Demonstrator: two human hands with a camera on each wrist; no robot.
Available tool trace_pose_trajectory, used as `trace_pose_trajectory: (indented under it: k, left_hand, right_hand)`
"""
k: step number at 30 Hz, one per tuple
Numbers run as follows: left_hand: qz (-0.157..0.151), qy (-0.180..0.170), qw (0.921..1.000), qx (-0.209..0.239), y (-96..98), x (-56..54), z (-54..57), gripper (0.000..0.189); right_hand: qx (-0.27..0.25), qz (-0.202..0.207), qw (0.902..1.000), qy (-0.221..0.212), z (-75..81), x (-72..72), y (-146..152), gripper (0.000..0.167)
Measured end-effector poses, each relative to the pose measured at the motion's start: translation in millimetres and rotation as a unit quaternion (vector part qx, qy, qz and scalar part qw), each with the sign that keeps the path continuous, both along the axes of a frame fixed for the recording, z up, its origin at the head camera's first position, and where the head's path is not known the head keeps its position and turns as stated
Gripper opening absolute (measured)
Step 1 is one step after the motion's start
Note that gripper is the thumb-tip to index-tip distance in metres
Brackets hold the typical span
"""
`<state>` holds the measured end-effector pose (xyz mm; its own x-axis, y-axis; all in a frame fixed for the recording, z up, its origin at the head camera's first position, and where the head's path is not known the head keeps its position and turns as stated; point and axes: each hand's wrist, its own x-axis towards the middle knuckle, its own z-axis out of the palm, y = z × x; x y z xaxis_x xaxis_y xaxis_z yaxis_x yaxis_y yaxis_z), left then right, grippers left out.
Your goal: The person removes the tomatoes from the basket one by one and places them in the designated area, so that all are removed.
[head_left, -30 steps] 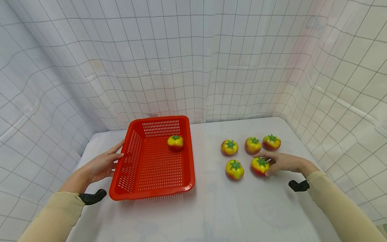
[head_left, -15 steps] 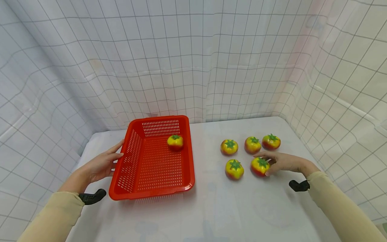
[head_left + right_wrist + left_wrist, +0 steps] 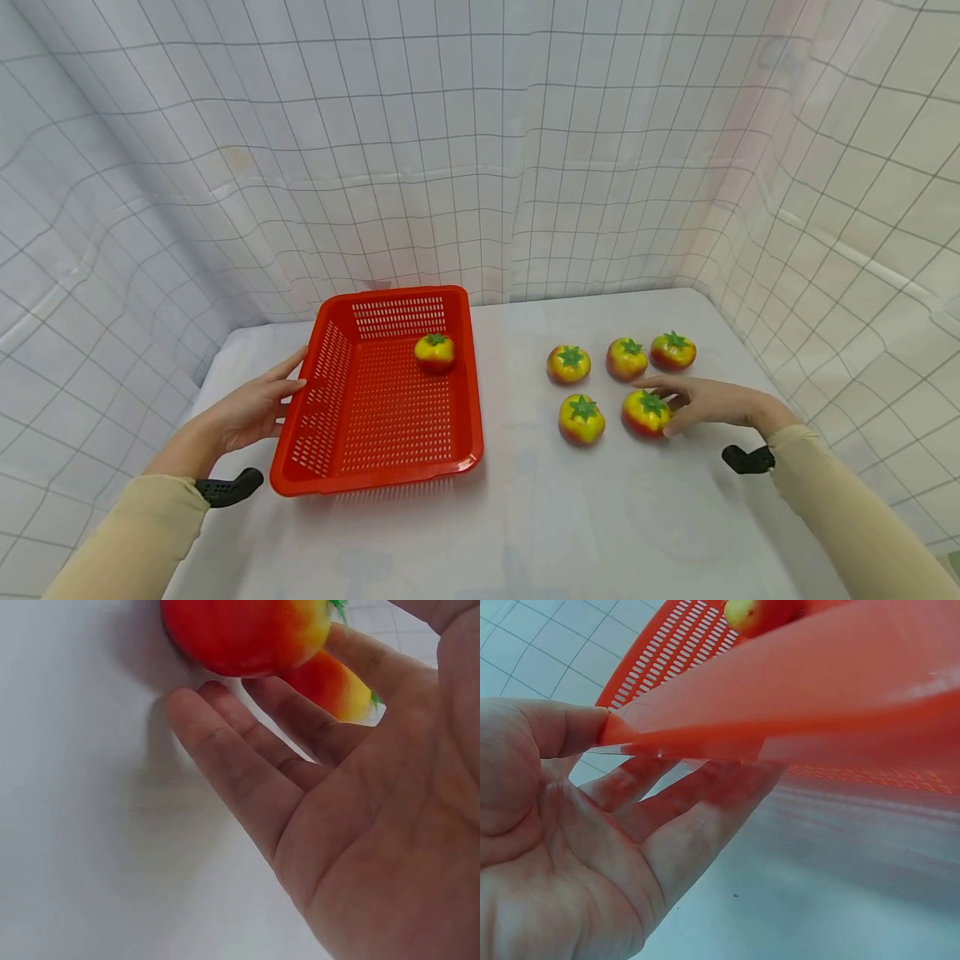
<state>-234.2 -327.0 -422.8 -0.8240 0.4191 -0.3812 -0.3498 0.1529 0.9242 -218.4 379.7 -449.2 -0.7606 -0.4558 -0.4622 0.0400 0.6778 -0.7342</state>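
Observation:
On the left stands a red plastic basket [image 3: 397, 417] with slotted walls, holding one red-and-yellow tomato [image 3: 435, 354] with a green leafy top. My left hand [image 3: 251, 412] grips the basket's left rim, thumb on the lip and fingers under it in the left wrist view. Over on the right, my right hand [image 3: 708, 402] is beside a tomato [image 3: 640, 417] on the table, thumb and fingers loosely spread about its right side. In the right wrist view the fingers [image 3: 232, 761] are nearly straight below that tomato [image 3: 240, 634]; whether they touch it I cannot tell.
Several more tomatoes lie close by: one to the left [image 3: 581, 421], and a back row with a left tomato [image 3: 568, 365], a middle tomato [image 3: 626, 360] and a right tomato [image 3: 672, 352]. White gridded curtains [image 3: 450, 167] enclose the white table [image 3: 555, 517] at back and sides.
My right hand has shifted slightly to the right, loosening from the tomato beside it, which stays in place. The left hand and the basket have not visibly moved.

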Motion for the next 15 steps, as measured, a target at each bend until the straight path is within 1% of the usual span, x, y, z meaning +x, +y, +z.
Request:
trace_pose_trajectory:
  k: [5, 9, 15]
  left_hand:
    - [0.009, -0.006, 0.9999, -0.002, 0.9, -0.4, 0.3, 0.072]
    - [0.006, -0.004, 1.0000, -0.003, 1.4, -0.9, 0.5, 0.072]
    - [0.007, -0.007, 1.0000, 0.001, 0.7, -1.1, -0.4, 0.072]
  right_hand:
    - [-0.013, 0.004, 0.9999, 0.004, 9.8, 3.1, 8, 0.082]
    - [-0.019, 0.007, 0.9997, 0.010, 18.8, 5.5, 16, 0.080]
    - [-0.012, -0.001, 0.9997, 0.023, 34.9, 7.0, 24, 0.073]
